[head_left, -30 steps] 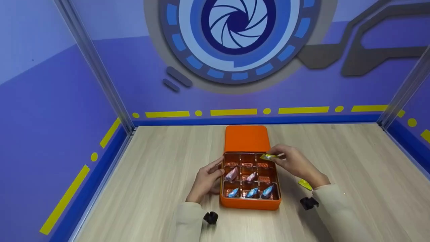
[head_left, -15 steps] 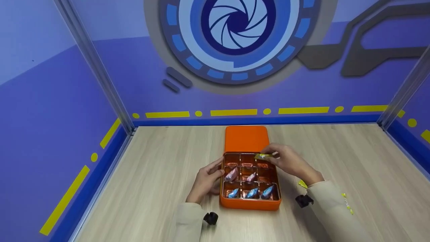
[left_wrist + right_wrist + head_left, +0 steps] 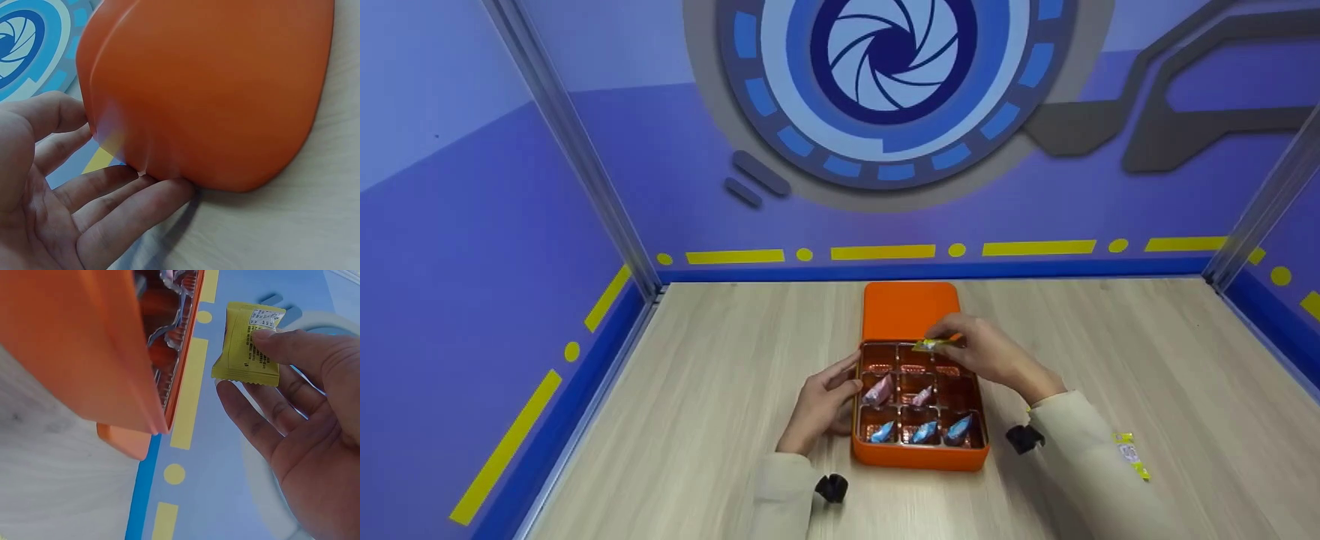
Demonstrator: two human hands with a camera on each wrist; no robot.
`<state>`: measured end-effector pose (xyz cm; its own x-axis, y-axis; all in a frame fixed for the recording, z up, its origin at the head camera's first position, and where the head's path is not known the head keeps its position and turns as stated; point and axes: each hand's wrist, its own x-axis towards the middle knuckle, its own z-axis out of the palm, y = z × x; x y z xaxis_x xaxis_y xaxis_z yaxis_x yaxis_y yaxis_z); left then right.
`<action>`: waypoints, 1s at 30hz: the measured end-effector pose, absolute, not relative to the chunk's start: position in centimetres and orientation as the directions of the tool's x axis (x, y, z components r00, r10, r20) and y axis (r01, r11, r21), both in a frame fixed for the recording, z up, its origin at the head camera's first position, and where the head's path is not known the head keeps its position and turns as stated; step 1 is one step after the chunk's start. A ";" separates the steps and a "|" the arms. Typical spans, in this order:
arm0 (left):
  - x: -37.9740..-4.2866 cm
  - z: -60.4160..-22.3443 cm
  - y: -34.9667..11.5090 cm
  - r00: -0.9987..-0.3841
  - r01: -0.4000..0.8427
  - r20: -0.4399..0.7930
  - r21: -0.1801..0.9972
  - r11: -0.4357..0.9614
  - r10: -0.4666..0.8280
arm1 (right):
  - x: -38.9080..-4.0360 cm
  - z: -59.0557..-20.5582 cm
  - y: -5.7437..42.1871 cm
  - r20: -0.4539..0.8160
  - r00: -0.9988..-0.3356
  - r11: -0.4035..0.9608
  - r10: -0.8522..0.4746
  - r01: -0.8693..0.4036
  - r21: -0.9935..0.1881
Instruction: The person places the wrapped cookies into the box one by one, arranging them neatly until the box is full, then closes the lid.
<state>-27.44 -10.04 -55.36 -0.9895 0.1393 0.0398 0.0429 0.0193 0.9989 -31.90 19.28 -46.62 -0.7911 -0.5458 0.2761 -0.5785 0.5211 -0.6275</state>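
Note:
An orange tin (image 3: 919, 456) stands open on the table, its clear tray split into several compartments. My left hand (image 3: 817, 405) rests along the tin's left wall; in the left wrist view its nearly straight fingers (image 3: 135, 219) touch the orange side. Between thumb and fingers, my right hand (image 3: 994, 356) pinches a small yellow candy packet (image 3: 247, 346), held above the tray's back row near the middle and right compartments. Pink-wrapped candies (image 3: 878, 390) lie in the left and middle compartments of the middle row. Blue-wrapped candies (image 3: 924, 432) fill the front row, one per compartment.
The tin's orange lid (image 3: 911, 309) lies folded back towards the wall. Another yellow packet (image 3: 1131, 456) is on the table (image 3: 1200, 375) beside the right sleeve (image 3: 1099, 457), and a yellow sliver shows by the right wrist. Blue-purple panels (image 3: 922, 217) enclose the table's back and sides.
My right hand has moved left above the back row, carrying the yellow candy packet from over the right compartment. The packet by the right sleeve has come into view. The left hand stays put.

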 end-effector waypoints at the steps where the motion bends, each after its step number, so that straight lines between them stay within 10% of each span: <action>1: -27.5 -55.4 -10.0 -0.989 0.045 0.042 0.999 0.018 0.139 | -31.9 -46.6 19.1 0.274 -0.791 0.521 -0.547 -0.578 -0.628; 30: -27.3 -55.2 -10.2 -0.988 0.000 -0.003 1.000 0.016 0.152 | -32.9 -46.4 15.6 0.249 -0.741 0.509 -0.623 -0.626 -0.591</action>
